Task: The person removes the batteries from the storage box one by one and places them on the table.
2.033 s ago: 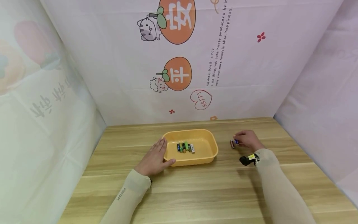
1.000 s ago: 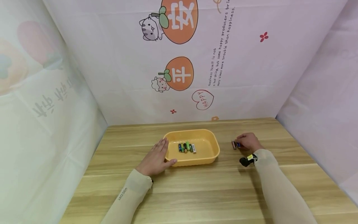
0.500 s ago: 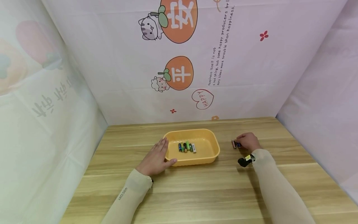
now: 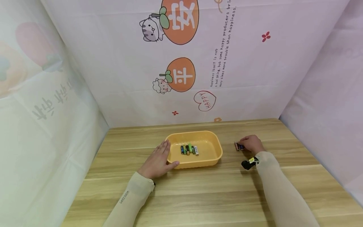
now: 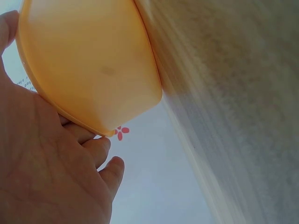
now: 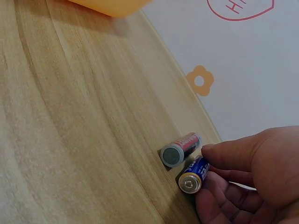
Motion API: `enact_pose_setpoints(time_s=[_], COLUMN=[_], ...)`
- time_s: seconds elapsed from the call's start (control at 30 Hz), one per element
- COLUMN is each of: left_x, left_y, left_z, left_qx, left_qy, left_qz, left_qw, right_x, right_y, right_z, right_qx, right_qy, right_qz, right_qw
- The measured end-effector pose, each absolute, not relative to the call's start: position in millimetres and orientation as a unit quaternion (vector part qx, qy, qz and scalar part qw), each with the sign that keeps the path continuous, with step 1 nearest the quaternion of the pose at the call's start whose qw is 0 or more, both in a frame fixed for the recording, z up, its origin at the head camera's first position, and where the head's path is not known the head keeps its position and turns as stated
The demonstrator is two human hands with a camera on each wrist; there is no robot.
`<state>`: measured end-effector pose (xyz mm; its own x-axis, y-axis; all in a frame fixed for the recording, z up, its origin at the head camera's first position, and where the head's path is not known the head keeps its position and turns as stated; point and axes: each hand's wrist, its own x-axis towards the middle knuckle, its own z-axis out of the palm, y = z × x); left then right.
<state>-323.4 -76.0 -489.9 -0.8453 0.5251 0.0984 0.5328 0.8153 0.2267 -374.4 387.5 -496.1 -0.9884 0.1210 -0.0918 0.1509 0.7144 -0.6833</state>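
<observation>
My left hand (image 4: 155, 160) lies along the left end of a yellow plastic basin (image 4: 198, 164), fingers and thumb stretched out against its rim. In the left wrist view the palm sits beside the basin's outer wall (image 5: 93, 65). A row of several batteries (image 4: 187, 149) in mixed colours lies on the basin floor. To the right of the basin, my right hand (image 4: 253, 144) pinches a blue battery (image 6: 195, 176) between thumb and fingers, low at the table. Right beside it lies a grey, red and black battery (image 6: 180, 150), side by side with the blue one.
The wood-grain table (image 4: 204, 195) ends at a white printed cloth (image 4: 241, 104) at the back, with more cloth along the left and right sides. A black wrist camera (image 4: 248, 163) sticks out from my right cuff.
My right hand has shifted slightly down and brought the blue battery down alongside the other one. For the last half second it has hardly moved. My left hand has stayed on the basin.
</observation>
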Motion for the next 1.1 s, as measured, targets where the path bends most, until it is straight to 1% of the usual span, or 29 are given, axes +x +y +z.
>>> enact_pose_setpoints(time_s=[0.5, 0.77, 1.0, 1.1], left_x=[-320.8, -320.2, -319.5, -320.1], left_y=[-74.7, -74.1, -74.6, -74.7], left_z=[-488.4, -490.0, -489.4, -489.1], left_qx=[-0.275, -0.275, -0.280, -0.280], left_qy=[-0.954, -0.954, -0.952, -0.952], left_qz=[-0.121, -0.119, -0.125, -0.121], left_qw=[0.014, 0.016, 0.021, 0.019], right_x=[-370.4, -367.4, -365.8, -365.9], right_y=[390.7, 395.4, 394.8, 389.0], right_z=[-494.7, -492.8, -479.9, -471.3], right_qx=[0.074, 0.090, 0.056, 0.052], right_qy=[0.916, 0.884, 0.913, 0.904], right_qz=[-0.394, -0.458, -0.405, -0.424], right_qw=[0.014, 0.011, -0.009, -0.004])
